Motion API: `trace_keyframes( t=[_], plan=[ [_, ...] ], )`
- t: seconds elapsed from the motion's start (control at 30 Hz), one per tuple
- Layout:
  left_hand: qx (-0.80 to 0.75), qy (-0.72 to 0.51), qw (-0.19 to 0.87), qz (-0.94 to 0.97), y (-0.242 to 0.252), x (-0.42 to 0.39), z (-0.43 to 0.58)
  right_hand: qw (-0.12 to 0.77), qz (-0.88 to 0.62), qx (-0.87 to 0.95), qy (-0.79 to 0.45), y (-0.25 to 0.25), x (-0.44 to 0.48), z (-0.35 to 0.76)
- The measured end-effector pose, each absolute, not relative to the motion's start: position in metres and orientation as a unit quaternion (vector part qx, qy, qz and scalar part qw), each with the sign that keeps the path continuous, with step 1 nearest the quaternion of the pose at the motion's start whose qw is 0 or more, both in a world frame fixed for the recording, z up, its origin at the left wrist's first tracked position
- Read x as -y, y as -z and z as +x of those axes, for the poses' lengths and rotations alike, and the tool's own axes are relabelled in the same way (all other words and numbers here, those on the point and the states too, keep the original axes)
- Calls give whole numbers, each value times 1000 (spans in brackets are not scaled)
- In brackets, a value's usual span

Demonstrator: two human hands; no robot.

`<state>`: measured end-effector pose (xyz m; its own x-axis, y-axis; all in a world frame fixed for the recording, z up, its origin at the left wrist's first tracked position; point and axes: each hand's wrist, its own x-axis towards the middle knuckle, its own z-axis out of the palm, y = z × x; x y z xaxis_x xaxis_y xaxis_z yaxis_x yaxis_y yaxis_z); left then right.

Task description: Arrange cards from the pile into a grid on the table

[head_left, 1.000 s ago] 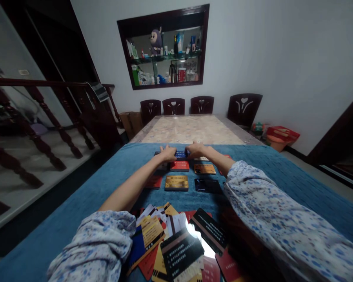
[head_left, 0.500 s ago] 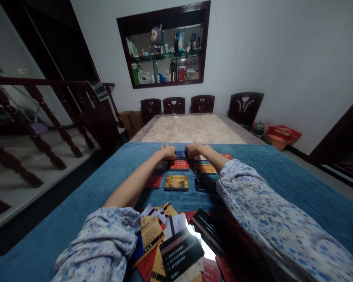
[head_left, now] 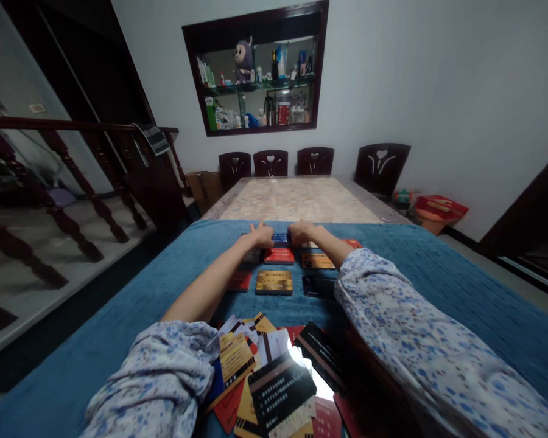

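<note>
At the far row of cards, my left hand (head_left: 261,234) and my right hand (head_left: 301,232) close in on either side of a blue card stack (head_left: 281,238), fingers curled at its two ends. Nearer to me lie a red card stack (head_left: 279,255), an orange card stack (head_left: 318,261), a gold card stack (head_left: 274,282), a dark card stack (head_left: 318,286) and a red stack (head_left: 240,280) partly behind my left forearm. A loose heap of mixed cards, with a black card (head_left: 282,389) on top, spreads between my forearms.
A blue cloth (head_left: 141,316) covers the near part of the table; its far part (head_left: 296,198) is bare and patterned. Dark chairs (head_left: 271,164) line the far end. A railing (head_left: 68,170) stands at left, an orange bin (head_left: 433,220) with a red bag at right.
The view has shifted very slightly. Both hands stay at the ends of the blue card stack, and the cards lie as before.
</note>
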<state>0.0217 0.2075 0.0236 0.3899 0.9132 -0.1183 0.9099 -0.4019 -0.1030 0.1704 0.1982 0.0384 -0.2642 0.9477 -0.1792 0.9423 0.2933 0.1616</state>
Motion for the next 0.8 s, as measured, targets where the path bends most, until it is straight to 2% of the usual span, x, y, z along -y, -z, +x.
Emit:
trace_keyframes(
  t=[0.4, 0.8],
  plan=[
    [534, -9, 56, -843, -32, -197, 12, 106, 584, -805, -22, -47, -198, 179],
    [506, 157, 96, -843, -36, -137, 15, -32, 558, -824, -96, -65, -155, 196]
  ],
)
